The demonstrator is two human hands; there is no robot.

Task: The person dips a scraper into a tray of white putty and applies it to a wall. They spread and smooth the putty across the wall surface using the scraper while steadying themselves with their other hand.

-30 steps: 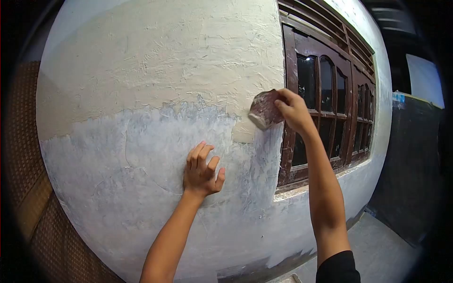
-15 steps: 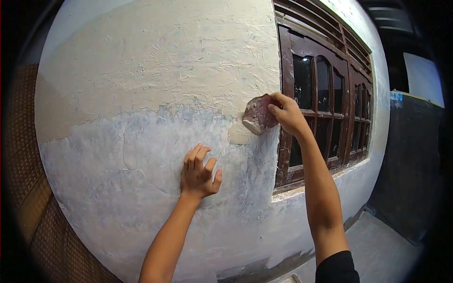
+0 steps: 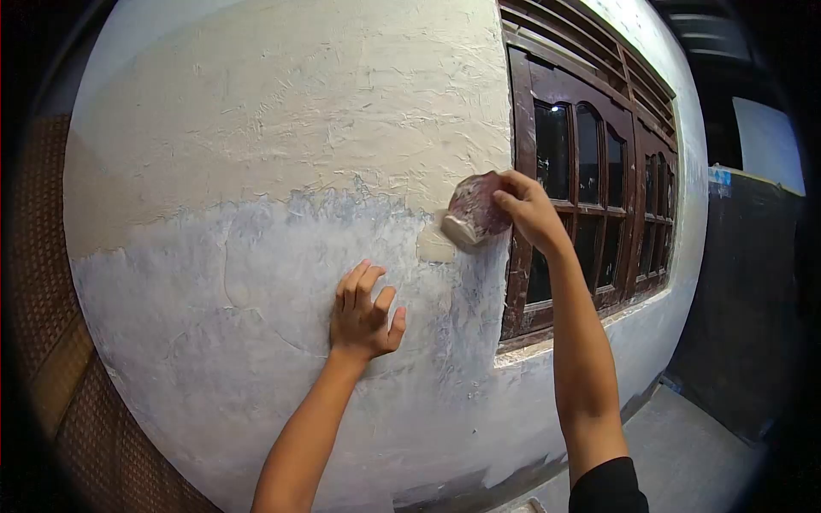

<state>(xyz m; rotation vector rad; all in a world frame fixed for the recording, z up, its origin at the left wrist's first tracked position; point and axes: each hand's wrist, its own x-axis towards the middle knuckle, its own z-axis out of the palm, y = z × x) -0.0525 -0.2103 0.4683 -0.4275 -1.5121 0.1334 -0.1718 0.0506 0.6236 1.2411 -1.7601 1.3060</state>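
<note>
Pinching a maroon scraper (image 3: 481,203) between thumb and fingers, the right hand (image 3: 530,212) in the head view holds it by the wall (image 3: 197,350), left of the window (image 3: 629,111); pale putty (image 3: 459,229) coats its lower edge. The left hand (image 3: 363,321), fingers bent and apart, is by the wall.

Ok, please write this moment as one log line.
right hand: holds maroon scraper at wall; left hand: empty, at wall; cream coat: upper wall
</note>
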